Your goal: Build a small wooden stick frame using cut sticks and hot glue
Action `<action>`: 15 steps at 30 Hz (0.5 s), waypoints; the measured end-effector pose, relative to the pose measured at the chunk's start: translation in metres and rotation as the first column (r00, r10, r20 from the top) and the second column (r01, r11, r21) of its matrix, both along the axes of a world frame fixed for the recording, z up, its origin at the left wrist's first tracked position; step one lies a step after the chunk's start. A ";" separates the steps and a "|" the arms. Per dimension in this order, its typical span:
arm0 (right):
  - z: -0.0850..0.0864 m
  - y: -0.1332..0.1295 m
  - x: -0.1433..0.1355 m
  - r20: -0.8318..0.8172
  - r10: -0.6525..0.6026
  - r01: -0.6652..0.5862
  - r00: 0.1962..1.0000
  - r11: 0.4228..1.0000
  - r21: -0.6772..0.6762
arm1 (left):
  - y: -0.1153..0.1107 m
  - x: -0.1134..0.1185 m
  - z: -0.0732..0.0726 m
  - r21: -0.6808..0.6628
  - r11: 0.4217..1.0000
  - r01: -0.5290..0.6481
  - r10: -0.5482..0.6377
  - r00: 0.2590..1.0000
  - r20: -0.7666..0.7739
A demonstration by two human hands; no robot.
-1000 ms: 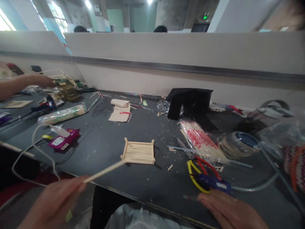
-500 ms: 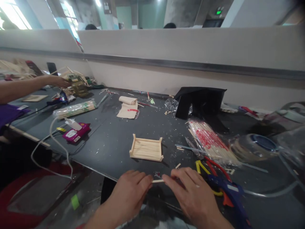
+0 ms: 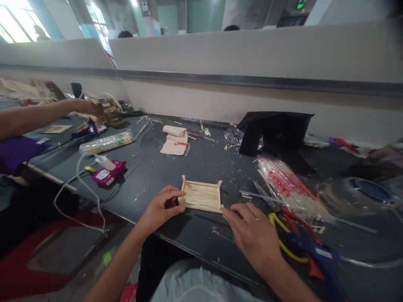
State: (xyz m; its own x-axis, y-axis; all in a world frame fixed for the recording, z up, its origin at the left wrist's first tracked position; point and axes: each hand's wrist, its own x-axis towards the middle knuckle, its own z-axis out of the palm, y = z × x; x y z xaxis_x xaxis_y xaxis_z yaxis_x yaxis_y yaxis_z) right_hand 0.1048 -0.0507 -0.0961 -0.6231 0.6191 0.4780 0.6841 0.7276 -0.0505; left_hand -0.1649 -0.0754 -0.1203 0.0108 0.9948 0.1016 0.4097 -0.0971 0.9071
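Observation:
A small tray-like frame of pale wooden sticks (image 3: 201,196), with short posts at its corners, sits on the dark table. My left hand (image 3: 163,206) grips its left end, thumb at the front and forefinger over the corner. At the right front corner, my right hand (image 3: 250,226) has its fingers closed, with the tips at or touching the post. Whatever those fingers hold is hidden; the loose stick seen earlier does not show clearly.
Right of my right hand lie yellow-and-red-handled pliers (image 3: 289,243), a blue glue gun (image 3: 327,256) and bagged red-marked sticks (image 3: 291,186). A pink power strip (image 3: 110,173) with a white cable lies left. Another person's arm (image 3: 47,115) reaches across the far left.
Both hands have moved forward from the table's front edge to the stick frame, left hand to its left end, right hand to its right front corner. The view has shifted slightly.

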 end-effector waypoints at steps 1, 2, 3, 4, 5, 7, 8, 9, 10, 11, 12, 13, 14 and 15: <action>-0.001 0.000 -0.002 0.009 0.005 -0.005 1.000 1.000 0.004 | 0.003 0.000 -0.001 -0.007 0.999 0.032 -0.032 0.999 0.022; -0.001 -0.001 -0.003 0.020 0.008 -0.008 1.000 1.000 0.009 | 0.005 0.000 -0.002 -0.010 0.999 0.051 -0.051 0.998 0.041; -0.002 -0.001 -0.004 0.031 0.008 -0.009 0.999 1.000 0.016 | 0.007 -0.001 -0.003 -0.014 0.998 0.065 -0.064 0.996 0.058; -0.002 -0.001 -0.005 0.040 0.005 -0.006 0.999 1.000 0.024 | 0.008 -0.002 -0.003 -0.020 0.997 0.076 -0.074 0.994 0.075; -0.002 -0.002 -0.006 0.048 0.000 -0.001 0.999 1.000 0.031 | 0.009 -0.003 -0.003 -0.031 0.996 0.088 -0.085 0.992 0.093; -0.001 -0.002 -0.008 0.058 -0.009 0.006 0.998 0.999 0.046 | 0.010 -0.004 -0.002 -0.050 0.994 0.101 -0.095 0.988 0.120; -0.001 -0.002 -0.009 0.066 -0.011 0.007 0.998 0.999 0.050 | 0.010 -0.005 -0.002 -0.058 0.993 0.104 -0.096 0.987 0.127; -0.001 -0.001 -0.010 0.076 -0.010 0.006 0.997 0.999 0.051 | 0.010 -0.005 -0.001 -0.063 0.992 0.105 -0.097 0.987 0.130; -0.001 -0.001 -0.011 0.085 -0.006 0.001 0.996 0.999 0.052 | 0.010 -0.005 0.000 -0.066 0.992 0.105 -0.096 0.987 0.128; 0.000 -0.001 -0.012 0.095 -0.001 -0.003 0.996 0.999 0.050 | 0.010 -0.005 0.000 -0.067 0.992 0.105 -0.096 0.988 0.124; -0.001 -0.001 -0.013 0.103 0.004 -0.009 0.995 0.999 0.049 | 0.011 -0.005 0.001 -0.067 0.992 0.106 -0.098 0.988 0.119; -0.001 -0.001 -0.014 0.109 0.008 -0.014 0.994 0.999 0.047 | 0.011 -0.005 0.002 -0.067 0.992 0.107 -0.099 0.989 0.113; -0.001 0.000 -0.014 0.113 0.012 -0.018 0.993 0.999 0.046 | 0.011 -0.005 0.003 -0.068 0.992 0.108 -0.100 0.989 0.107; -0.002 0.000 -0.015 0.117 0.011 -0.016 0.993 0.999 0.046 | 0.011 -0.005 0.004 -0.068 0.992 0.108 -0.101 0.990 0.100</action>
State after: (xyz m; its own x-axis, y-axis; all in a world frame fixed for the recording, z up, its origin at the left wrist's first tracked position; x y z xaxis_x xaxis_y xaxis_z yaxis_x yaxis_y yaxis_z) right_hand 0.0899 -0.0508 -0.0979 -0.6844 0.5888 0.4299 0.6734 0.7366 0.0631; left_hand -0.1695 -0.0643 -0.1165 0.1088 0.9935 0.0344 0.3110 -0.0669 0.9480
